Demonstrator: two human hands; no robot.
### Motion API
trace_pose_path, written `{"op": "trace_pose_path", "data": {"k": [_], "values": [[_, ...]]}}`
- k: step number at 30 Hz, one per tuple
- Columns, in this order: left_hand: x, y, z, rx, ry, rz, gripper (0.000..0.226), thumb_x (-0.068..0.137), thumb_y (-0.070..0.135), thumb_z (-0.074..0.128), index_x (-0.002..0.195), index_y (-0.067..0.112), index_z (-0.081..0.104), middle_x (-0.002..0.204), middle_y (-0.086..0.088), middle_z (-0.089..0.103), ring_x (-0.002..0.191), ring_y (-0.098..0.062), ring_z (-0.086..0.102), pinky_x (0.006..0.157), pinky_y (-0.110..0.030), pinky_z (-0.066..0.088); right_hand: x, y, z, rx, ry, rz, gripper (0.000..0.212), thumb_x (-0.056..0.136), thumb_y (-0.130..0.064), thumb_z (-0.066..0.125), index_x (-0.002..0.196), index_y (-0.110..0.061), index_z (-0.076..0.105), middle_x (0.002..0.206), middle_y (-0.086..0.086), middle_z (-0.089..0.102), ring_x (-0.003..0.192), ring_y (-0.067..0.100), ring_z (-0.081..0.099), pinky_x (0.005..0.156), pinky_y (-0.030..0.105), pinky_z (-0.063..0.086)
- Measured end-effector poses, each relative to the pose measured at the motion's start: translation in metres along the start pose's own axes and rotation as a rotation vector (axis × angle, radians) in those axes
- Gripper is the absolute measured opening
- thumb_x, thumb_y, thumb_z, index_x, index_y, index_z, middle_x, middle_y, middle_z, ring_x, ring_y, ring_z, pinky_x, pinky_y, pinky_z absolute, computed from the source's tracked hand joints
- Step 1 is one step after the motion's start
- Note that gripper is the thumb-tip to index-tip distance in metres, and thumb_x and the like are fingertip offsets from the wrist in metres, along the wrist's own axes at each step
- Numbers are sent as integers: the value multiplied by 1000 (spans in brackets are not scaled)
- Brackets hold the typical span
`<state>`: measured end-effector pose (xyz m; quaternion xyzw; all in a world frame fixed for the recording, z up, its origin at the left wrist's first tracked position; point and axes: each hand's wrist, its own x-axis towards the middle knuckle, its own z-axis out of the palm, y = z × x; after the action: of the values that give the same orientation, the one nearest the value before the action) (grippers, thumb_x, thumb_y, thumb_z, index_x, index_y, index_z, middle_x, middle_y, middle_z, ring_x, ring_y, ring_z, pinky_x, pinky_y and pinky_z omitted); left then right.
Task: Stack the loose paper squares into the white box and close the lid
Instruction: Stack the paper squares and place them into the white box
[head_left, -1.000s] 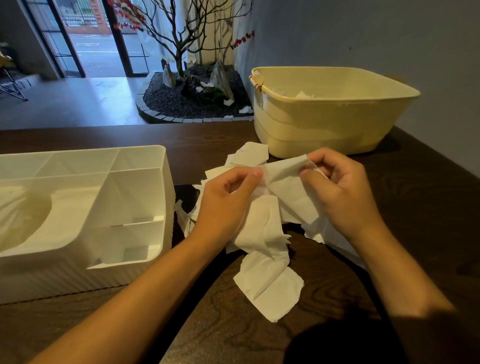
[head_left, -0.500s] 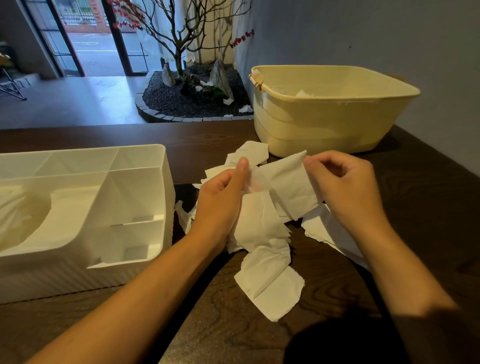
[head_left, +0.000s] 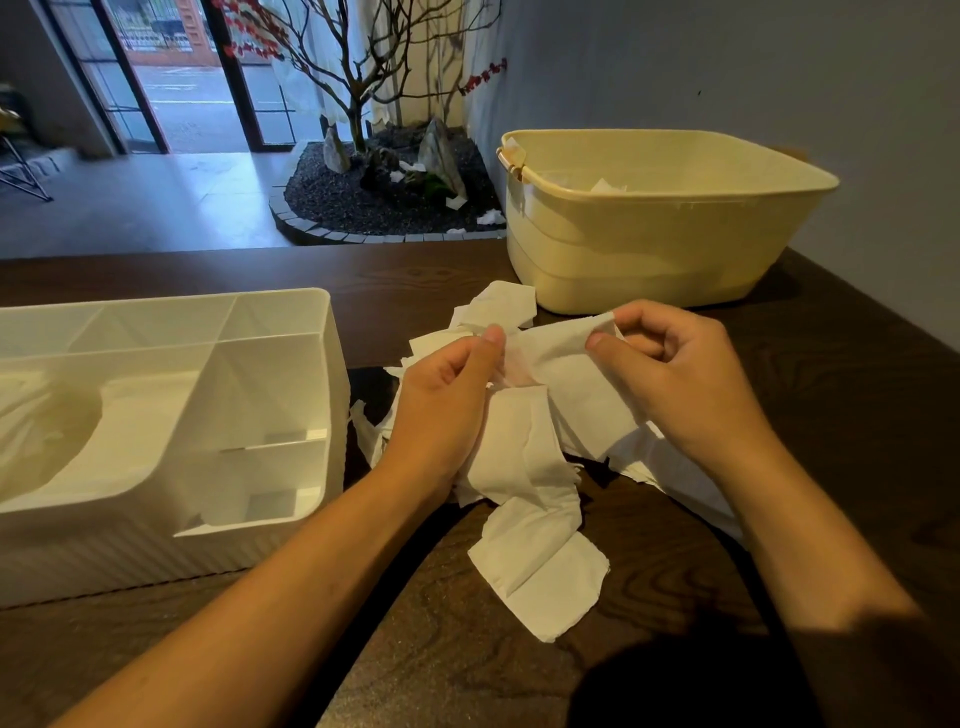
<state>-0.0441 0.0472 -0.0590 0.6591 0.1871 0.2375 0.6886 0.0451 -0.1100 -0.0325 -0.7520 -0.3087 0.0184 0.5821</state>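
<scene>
A heap of loose white paper squares (head_left: 535, 566) lies on the dark wooden table in the middle of the head view. Both hands hold one white paper square (head_left: 563, 364) above the heap. My left hand (head_left: 447, 400) pinches its left edge between thumb and fingers, with more sheets hanging under the palm. My right hand (head_left: 675, 379) pinches its upper right corner. The white box (head_left: 322, 374) stands open at the left, with dividers inside and some paper in its large rounded compartment. No lid is visible.
A cream plastic tub (head_left: 660, 228) with a few paper scraps inside stands at the back right, close behind the heap. The table's far edge (head_left: 260, 254) runs behind the box; beyond it lies a floor and a rock garden with a bare tree.
The held square has been lifted slightly and spread between the hands. My right hand has shifted its pinch to the sheet's upper corner; my left thumb has moved up along the edge.
</scene>
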Motion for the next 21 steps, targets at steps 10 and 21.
{"op": "trace_pose_path", "data": {"k": [10,21], "values": [[-4,4,1,-24,-121,67,19,100,22,55,107,39,62,84,25,74,77,-2,72,58,-15,54,2,-7,-1,-42,63,258,71,93,-62,50,95,6,67,89,21,69,75,29,65,67,33,46],[-3,9,2,21,-104,160,21,98,21,61,115,30,69,106,2,76,96,-14,72,82,-30,59,2,-12,-1,335,52,228,15,97,-17,60,102,-23,74,99,-3,77,95,12,73,76,26,59]]}}
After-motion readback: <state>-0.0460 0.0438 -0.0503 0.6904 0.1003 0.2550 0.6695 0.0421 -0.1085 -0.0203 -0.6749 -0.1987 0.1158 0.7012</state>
